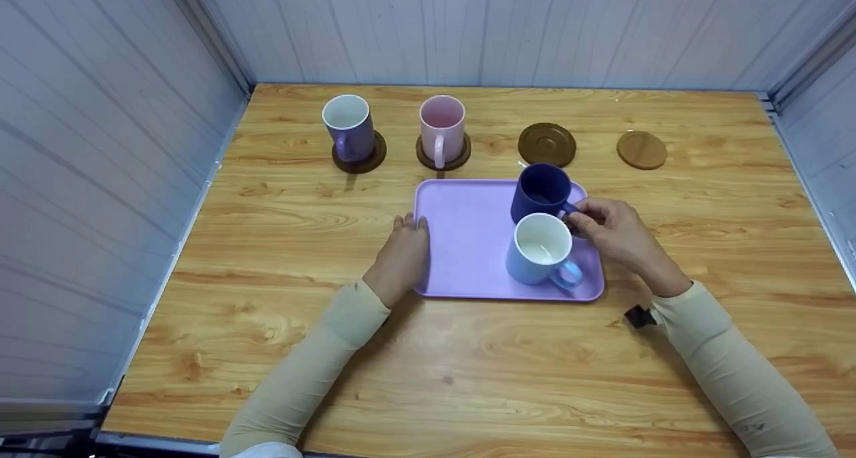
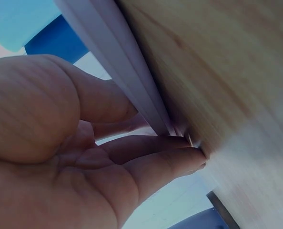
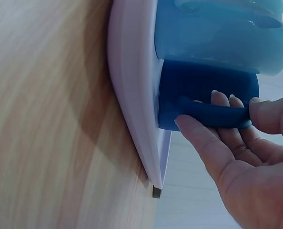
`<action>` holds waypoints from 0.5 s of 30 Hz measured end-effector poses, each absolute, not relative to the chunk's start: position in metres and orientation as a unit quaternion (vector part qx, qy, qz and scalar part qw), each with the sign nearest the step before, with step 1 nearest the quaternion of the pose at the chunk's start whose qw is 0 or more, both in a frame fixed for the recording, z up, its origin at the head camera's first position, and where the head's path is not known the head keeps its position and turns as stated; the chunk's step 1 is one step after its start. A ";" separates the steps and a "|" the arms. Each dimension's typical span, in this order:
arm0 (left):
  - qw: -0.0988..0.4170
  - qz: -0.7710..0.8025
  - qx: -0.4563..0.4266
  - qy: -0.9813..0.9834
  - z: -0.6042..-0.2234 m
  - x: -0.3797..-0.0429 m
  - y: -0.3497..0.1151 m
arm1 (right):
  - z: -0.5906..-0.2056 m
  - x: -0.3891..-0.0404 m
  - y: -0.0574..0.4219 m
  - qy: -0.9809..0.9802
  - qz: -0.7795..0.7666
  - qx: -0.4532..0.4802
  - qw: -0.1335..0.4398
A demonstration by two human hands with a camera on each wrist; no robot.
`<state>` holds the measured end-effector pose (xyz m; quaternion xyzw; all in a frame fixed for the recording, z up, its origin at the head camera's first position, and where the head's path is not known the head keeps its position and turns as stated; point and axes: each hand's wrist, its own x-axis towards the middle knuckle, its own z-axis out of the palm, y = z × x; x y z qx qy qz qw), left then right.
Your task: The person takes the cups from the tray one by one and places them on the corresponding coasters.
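A purple tray [image 1: 468, 244] lies on the wooden table, carrying two mugs on its right half. At its left edge, my left hand [image 1: 403, 254] grips the rim, thumb over the inner side and fingers [image 2: 165, 162] along the outside near the tabletop. My right hand [image 1: 618, 234] holds the handle of the dark blue mug [image 1: 540, 189], with fingers curled round it in the right wrist view. That mug stands upright at the tray's back right. Just in front of it is a light blue mug [image 1: 528, 271] with a white inside, its handle pointing front right.
Behind the tray, a purple mug [image 1: 358, 137] and a pink mug [image 1: 451, 134] stand on dark round coasters. A bare dark coaster [image 1: 547, 144] and a lighter wooden coaster [image 1: 642, 150] lie to their right. Pale panel walls [image 1: 501, 30] enclose the table.
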<state>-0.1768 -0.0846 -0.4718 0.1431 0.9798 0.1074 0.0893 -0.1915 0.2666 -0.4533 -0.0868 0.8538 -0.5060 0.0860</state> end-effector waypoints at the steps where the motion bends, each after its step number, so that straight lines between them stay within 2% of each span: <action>1: 0.090 0.108 0.142 0.980 -0.472 -0.177 -0.084 | -0.453 -0.191 0.266 0.854 -0.505 -0.086 0.084; 15: 0.066 0.108 0.150 0.980 -0.473 -0.176 -0.085 | -0.455 -0.191 0.267 0.873 -0.474 -0.096 0.055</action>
